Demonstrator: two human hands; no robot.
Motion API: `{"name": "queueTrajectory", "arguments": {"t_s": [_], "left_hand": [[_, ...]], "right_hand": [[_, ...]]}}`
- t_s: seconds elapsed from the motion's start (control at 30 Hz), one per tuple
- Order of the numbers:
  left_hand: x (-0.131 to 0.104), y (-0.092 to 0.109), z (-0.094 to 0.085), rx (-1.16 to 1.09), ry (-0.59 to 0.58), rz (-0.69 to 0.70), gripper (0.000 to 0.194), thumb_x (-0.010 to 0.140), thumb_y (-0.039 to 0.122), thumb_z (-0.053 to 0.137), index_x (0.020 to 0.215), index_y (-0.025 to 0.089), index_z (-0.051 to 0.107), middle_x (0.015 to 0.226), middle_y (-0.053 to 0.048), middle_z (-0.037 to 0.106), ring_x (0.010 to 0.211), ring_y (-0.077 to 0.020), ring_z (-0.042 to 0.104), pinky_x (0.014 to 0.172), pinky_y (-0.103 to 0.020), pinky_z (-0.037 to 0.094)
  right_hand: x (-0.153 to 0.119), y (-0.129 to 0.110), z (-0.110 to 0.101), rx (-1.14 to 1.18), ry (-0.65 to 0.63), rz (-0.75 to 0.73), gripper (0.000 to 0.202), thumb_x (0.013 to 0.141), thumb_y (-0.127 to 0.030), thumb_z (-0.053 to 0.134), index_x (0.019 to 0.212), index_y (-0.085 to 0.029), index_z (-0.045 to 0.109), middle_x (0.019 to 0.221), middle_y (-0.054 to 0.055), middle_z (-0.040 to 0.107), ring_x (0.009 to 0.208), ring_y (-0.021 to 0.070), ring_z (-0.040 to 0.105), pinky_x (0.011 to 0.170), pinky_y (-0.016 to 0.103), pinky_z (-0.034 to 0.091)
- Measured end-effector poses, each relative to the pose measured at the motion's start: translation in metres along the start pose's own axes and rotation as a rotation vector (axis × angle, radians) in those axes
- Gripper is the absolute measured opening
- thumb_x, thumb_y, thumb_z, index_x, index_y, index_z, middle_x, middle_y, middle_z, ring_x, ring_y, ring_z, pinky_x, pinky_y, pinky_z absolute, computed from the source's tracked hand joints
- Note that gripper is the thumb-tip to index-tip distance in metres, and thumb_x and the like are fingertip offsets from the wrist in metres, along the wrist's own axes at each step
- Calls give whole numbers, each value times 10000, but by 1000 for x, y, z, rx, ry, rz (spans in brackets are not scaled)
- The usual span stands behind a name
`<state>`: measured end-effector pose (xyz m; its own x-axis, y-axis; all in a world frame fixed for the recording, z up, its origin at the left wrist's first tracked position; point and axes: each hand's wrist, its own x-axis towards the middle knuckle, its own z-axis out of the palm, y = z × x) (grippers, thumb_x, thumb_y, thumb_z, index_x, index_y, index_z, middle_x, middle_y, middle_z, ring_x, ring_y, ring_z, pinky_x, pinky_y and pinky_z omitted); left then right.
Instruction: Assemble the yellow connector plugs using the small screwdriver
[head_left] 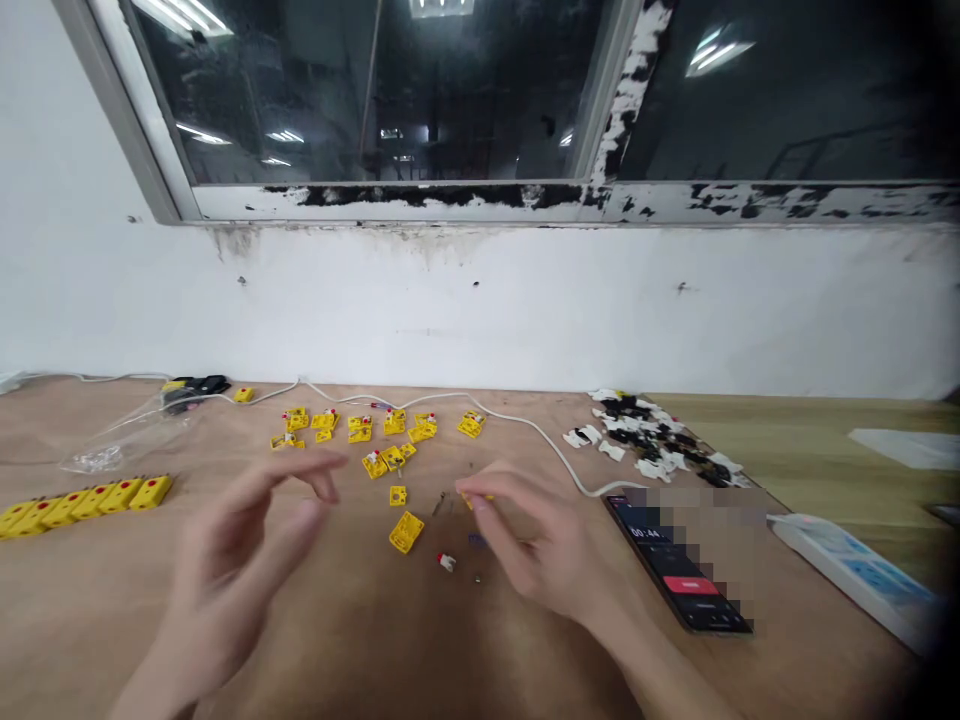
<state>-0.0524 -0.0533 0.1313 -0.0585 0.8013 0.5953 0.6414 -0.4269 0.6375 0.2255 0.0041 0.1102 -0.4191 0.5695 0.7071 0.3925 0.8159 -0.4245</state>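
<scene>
Right now I have the right hand (544,530) over the table (337,650), its thumb and index finger pinching a small yellow piece (467,498) that their tips mostly hide. The left hand (244,550) is well apart from it, blurred, thumb and fingers curved with a clear gap between them. Close to the right fingertips I make out some thin metal bits (439,503) and a small blue part (476,541), too blurred for me to tell its shape. Nearer the table's front edge lie a red-and-white part (446,562) and a tiny metal piece (478,579). Between the two hands I see a yellow shell (406,532), its hollow side showing, and just beyond it a square yellow plate (397,496) with a hole.

Further out, opened yellow cases (360,428) are spread beyond the hands, some with red and white parts in them. Well to the left, closed yellow cases (86,508) stand in a row, near a clear plastic bag (135,435). On my right lies a phone (679,570), partly pixelated, reading 00:44, with a heap of white and black pieces (652,435) beyond it. A white cable (540,430) runs along the back, below the window (375,100)
</scene>
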Motion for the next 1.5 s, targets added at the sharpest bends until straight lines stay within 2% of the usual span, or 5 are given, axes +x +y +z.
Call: {"name": "queueTrajectory", "arguments": {"t_s": [0.17,0.63,1.03,1.23,1.5], "left_hand": [[-3,-60,72,365,-373,-93,306,863,519,627,880,224,709,618,15,605,632,-177,596,636,-287,414],[-10,-88,139,146,-705,198,231,813,310,675,1027,226,676,748,20,665,729,-178,606,817,-356,364],[-15,-97,124,62,-719,280,355,755,464,767,1036,261,688,830,-3,653,854,-212,582,903,-406,306],[2,-128,113,195,-548,220,193,936,380,583,1011,248,701,862,-31,635,865,-208,563,865,-403,343],[3,-145,115,331,-473,264,244,948,337,563,1146,263,686,1173,-74,635,1067,-263,535,912,-430,397]], "right_hand": [[-32,48,54,-148,-459,218,253,833,-433,768,981,-231,734,875,34,658,883,218,602,810,359,473],[-61,97,31,-212,-399,365,95,953,-294,648,935,-241,725,970,23,727,955,216,591,914,403,396],[-71,116,27,-83,-258,313,192,927,-144,555,967,-247,712,1070,48,692,1049,214,586,937,384,436],[-73,114,20,-156,-326,531,110,846,-261,676,926,-226,610,816,-6,617,702,162,574,642,280,437],[-76,133,15,-144,-279,620,189,887,-252,609,1062,-227,677,873,22,712,770,188,660,709,306,495]]}}
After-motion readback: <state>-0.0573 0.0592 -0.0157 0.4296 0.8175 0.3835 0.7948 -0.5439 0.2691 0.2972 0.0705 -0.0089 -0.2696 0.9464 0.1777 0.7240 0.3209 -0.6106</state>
